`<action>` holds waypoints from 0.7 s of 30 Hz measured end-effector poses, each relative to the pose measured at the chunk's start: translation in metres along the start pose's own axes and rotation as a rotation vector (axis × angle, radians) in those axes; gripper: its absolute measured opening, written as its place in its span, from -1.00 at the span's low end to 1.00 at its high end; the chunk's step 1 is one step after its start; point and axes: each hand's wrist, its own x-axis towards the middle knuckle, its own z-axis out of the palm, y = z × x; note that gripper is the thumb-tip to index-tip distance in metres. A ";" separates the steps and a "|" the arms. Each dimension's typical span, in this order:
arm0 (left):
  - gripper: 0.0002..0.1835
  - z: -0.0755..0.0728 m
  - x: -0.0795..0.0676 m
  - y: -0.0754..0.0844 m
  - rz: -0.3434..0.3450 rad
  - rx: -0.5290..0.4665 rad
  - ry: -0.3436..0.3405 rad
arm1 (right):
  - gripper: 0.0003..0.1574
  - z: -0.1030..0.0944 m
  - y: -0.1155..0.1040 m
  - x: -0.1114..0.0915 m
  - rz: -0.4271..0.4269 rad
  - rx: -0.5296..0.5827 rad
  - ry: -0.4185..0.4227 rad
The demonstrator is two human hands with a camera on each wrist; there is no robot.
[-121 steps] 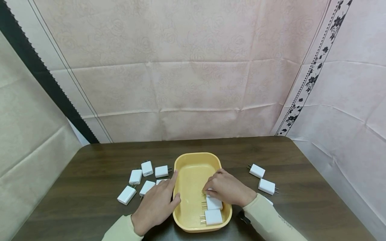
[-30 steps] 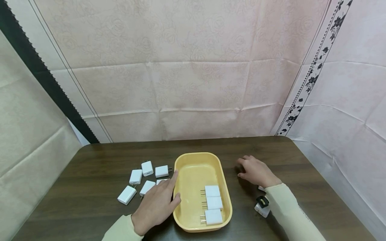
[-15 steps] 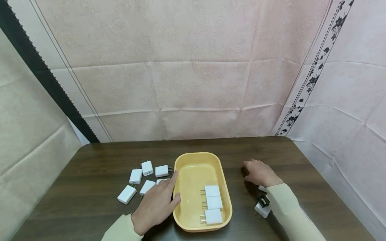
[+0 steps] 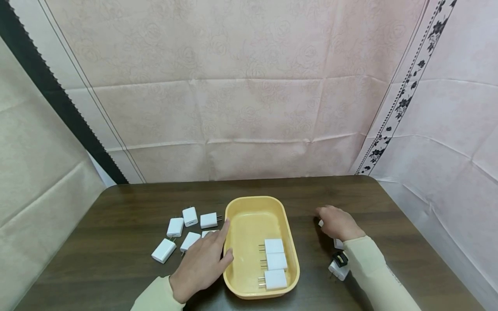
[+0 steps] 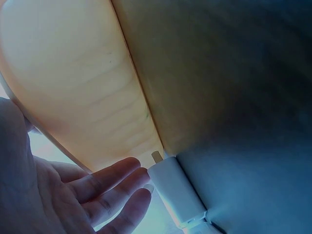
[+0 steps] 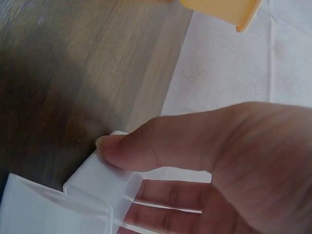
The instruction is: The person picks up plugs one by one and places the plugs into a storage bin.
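Pinched! The right hand (image 4: 339,223), fingers spread a second ago, now grips a charger (image 6: 100,178) right of the tray (image 4: 253,220). So one's in hand, three white chargers (image 4: 275,280) lie inside the tray, and the left hand (image 4: 204,261), gripping nothing, stretches along its left rim.

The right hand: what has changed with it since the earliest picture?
The right hand let go of the farthest white plug in the tray inside the yellow tray and moved right, over the table, where it now pinches another white plug. The left hand, the yellow tray and the plugs on the left stayed put.
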 end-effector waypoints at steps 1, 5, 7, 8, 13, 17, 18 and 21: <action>-0.27 0.000 0.000 0.000 -0.001 0.001 0.001 | -0.58 0.000 0.000 0.000 0.003 0.006 -0.001; -0.27 0.000 0.000 0.000 0.001 0.003 0.006 | -0.58 -0.001 0.001 0.001 0.000 0.017 -0.004; -0.27 0.000 0.000 0.000 0.002 0.006 0.008 | -0.59 -0.001 0.001 0.001 -0.005 0.025 -0.008; -0.27 0.000 0.000 0.000 0.003 0.007 0.008 | -0.60 -0.002 0.000 0.000 -0.011 0.029 -0.006; -0.27 0.000 0.000 0.000 0.010 0.009 0.020 | -0.64 -0.004 -0.002 0.000 -0.049 0.043 0.008; -0.27 0.000 0.000 0.000 0.010 0.009 0.022 | -0.65 -0.006 -0.004 0.000 -0.074 0.036 0.021; -0.27 0.000 0.000 0.000 0.009 0.009 0.022 | -0.65 -0.007 -0.005 0.000 -0.078 0.036 0.021; -0.27 -0.001 0.001 0.000 0.004 0.008 0.017 | -0.64 -0.008 -0.007 -0.001 -0.086 0.034 0.024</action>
